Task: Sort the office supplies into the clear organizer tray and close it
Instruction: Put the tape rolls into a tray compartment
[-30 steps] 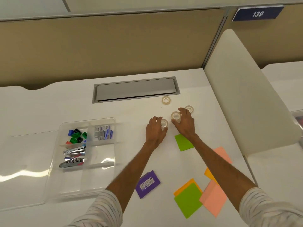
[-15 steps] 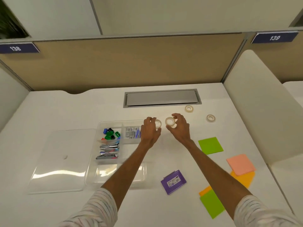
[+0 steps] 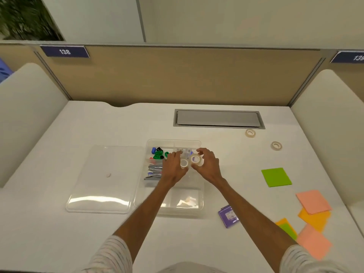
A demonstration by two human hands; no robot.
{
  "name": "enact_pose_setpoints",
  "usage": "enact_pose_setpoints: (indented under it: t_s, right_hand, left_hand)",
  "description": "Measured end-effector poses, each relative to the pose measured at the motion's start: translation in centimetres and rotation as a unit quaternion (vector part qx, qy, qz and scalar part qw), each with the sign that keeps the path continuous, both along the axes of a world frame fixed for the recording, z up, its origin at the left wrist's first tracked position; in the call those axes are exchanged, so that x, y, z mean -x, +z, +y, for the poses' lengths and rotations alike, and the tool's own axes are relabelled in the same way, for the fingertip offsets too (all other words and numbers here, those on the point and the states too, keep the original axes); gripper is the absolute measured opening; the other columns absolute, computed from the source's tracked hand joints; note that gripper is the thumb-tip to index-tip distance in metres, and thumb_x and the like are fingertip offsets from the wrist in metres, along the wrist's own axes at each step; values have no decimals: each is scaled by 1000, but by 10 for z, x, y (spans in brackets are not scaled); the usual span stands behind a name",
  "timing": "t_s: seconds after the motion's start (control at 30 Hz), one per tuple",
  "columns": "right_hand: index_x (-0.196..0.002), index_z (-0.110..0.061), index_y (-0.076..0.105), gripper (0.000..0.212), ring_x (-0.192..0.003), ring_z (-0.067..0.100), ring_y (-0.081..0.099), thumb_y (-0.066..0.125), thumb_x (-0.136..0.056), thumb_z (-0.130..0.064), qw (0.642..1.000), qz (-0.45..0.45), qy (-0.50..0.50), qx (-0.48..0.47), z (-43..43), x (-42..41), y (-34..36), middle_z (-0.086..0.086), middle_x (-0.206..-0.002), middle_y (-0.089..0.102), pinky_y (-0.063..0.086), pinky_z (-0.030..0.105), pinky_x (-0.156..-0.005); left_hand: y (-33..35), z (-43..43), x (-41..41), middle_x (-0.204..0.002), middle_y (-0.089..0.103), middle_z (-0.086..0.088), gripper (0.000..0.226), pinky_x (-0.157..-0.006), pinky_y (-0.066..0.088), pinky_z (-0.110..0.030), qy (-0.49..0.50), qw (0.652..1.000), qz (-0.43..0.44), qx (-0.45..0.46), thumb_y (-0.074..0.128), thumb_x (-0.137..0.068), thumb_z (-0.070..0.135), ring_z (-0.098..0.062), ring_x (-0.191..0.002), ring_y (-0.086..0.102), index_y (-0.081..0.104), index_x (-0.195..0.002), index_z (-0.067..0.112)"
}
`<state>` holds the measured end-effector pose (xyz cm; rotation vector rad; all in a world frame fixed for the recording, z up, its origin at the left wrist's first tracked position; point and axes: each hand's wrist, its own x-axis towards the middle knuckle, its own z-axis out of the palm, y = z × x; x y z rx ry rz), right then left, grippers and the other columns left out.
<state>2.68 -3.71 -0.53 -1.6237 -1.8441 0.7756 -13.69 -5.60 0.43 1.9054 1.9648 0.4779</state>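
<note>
A white desk [image 3: 59, 233] runs up to a tan partition [image 3: 177, 75], which carries a blue sign reading 138 [image 3: 64, 51] at its eleven o'clock corner. A clear lid [image 3: 102, 180] lies flat on the desk at the nine o'clock side of the clear organizer tray [image 3: 183, 201], just beside it. The tray sits open near the middle of the desk. Its ten o'clock compartment holds coloured binder clips [image 3: 158, 153], and silver metal tools [image 3: 154, 172] lie in the compartment just toward six o'clock from them.

Both hands hover over the tray's middle, close together. The left hand [image 3: 174, 167] has its fingers curled round a small tape roll [image 3: 184, 163]. The right hand [image 3: 208, 166] pinches a second tape roll [image 3: 196, 160] between thumb and fingertips, tilted so its hole faces the camera. The two rolls almost touch.

A grey cable hatch [image 3: 218, 118] is set into the desk at twelve o'clock from the hands. Two loose tape rolls [image 3: 250, 133] [image 3: 276, 145] lie flat at about two o'clock from the tray, well apart from it. A green sticky pad [image 3: 276, 177] lies at three o'clock and a purple box [image 3: 228, 215] at five o'clock. Pink and orange sticky pads [image 3: 313, 200] overlap farther out at four o'clock.
</note>
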Motion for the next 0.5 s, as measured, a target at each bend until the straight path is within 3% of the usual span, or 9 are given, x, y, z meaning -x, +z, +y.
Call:
enact_pose_setpoints:
  t_s: [0.13, 0.5]
  right_hand:
    - [-116, -24, 52, 52, -109, 17, 49, 75, -71, -38, 999, -41, 9, -31, -10, 14, -6, -8, -113, 60, 31, 34, -83]
    - [-104, -24, 54, 44, -104, 18, 50, 66, -66, -41, 985, -156, 5, -72, -22, 25, -18, -6, -106, 58, 26, 37, -83]
  left_hand:
    - [-9, -15, 16, -126, 57, -5, 63, -93, 40, -42, -17, 1000, 6, 5, 69, -76, 36, -25, -117, 49, 46, -131, 17]
    - [-13, -19, 21, -128, 52, -5, 54, -93, 35, -40, -36, 997, 66, -13, 63, -82, 30, -24, -120, 46, 44, -131, 17]
